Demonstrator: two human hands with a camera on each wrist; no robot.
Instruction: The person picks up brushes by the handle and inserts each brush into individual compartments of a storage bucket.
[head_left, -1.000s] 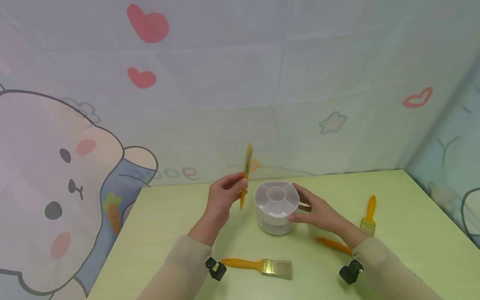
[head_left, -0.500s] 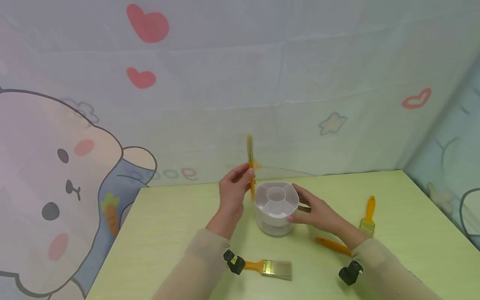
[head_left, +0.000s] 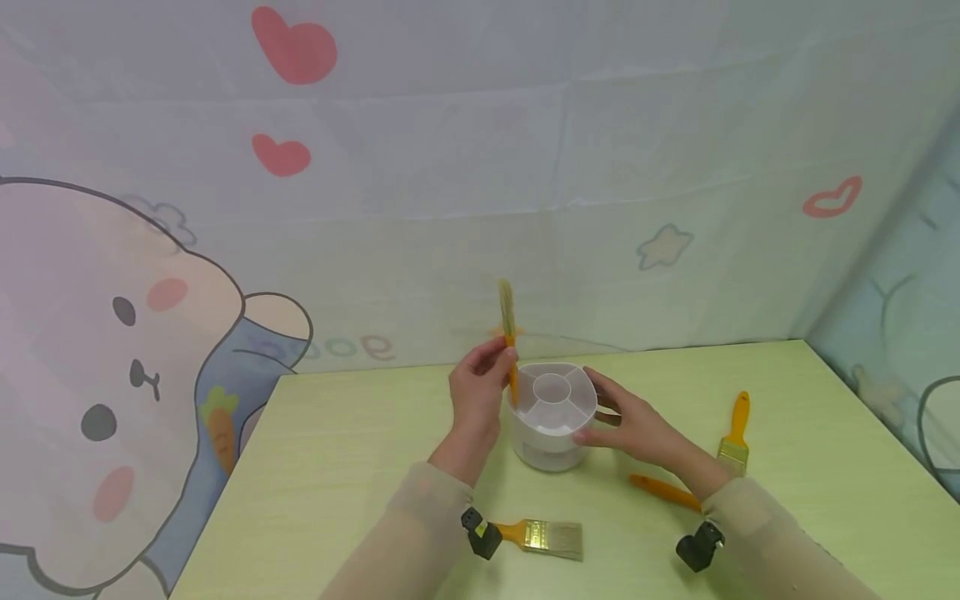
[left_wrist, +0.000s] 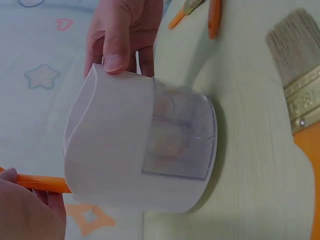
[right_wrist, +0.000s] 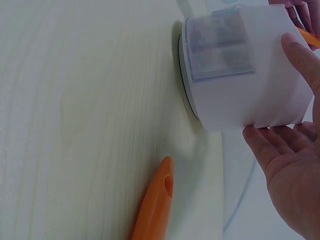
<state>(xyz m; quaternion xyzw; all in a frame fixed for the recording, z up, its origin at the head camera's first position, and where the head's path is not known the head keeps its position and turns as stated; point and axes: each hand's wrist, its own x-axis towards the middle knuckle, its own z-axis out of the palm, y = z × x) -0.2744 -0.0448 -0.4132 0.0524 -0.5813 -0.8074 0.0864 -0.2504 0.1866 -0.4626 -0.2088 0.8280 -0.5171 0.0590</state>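
Observation:
Bristles up, a paintbrush (head_left: pixel 507 310) with an orange handle is pinched between the thumb and fingers of my left hand (head_left: pixel 476 398). Its handle end dips past the rim into the left compartment of a round white divided organizer (head_left: pixel 546 432). In the left wrist view the handle (left_wrist: pixel 47 183) passes behind the organizer's wall. My right hand (head_left: pixel 632 423) grips the organizer's right side, thumb at the front and fingers round the back. A clear drawer front (left_wrist: pixel 177 132) shows low on the organizer, which stands upright on the table.
Another paintbrush (head_left: pixel 551 538) lies crosswise near the front, its handle partly behind the left wrist camera. To the right lie a paintbrush (head_left: pixel 737 433) and an orange handle (head_left: pixel 663 490) partly covered by the right forearm. A printed cloth (head_left: pixel 465 167) hangs behind the table.
My left hand has moved right with the paintbrush, from beside the organizer to over its left compartment, then slightly down. The right hand and organizer stay put.

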